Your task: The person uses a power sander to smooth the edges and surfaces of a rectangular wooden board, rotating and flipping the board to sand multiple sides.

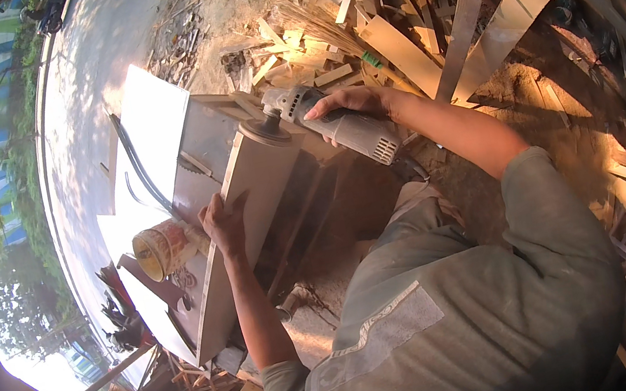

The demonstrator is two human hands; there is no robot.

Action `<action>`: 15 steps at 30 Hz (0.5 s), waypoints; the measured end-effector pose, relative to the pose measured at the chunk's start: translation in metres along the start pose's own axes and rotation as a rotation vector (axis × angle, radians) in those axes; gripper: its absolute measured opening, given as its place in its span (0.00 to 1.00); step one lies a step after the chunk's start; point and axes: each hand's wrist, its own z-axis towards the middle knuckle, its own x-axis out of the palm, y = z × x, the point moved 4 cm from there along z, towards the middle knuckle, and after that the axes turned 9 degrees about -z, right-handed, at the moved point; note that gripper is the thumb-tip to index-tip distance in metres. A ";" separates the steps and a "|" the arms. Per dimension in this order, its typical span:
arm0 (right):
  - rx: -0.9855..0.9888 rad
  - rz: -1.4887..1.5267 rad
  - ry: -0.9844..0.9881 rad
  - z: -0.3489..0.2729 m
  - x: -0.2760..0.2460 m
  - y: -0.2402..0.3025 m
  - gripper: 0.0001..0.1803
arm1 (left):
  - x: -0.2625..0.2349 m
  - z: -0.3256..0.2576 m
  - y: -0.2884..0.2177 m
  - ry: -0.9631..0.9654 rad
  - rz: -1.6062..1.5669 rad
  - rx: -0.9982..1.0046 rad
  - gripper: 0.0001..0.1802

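A pale, sunlit road (108, 30) sweeps down the upper left, with trees beyond it. Below, seen from above, is a person in a dusty grey-green shirt (500, 305) with short sleeves. In front of the person, left of centre, a long board (265, 183) stands tilted, its narrow upper edge running from lower left to upper centre. A heap of wood offcuts (304, 50) covers the ground at the top. Left of the board are a bright white sheet (160, 109) and, nearer, a stained bucket (160, 253) tipped with its mouth to the left. A grey angle grinder (356, 133) is held over the board's far end. The right hand (353, 102) has its fingers wrapped around the grinder's body; the left hand (223, 224) has its fingers bent over the board's upper edge, gripping it. The 2 hands are well apart. Smallest, the grinder's round disc (266, 132) sits at the board's far corner.
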 end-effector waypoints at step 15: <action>0.175 0.241 -0.134 0.032 -0.083 -0.171 0.26 | -0.002 0.000 -0.003 -0.027 -0.021 0.021 0.24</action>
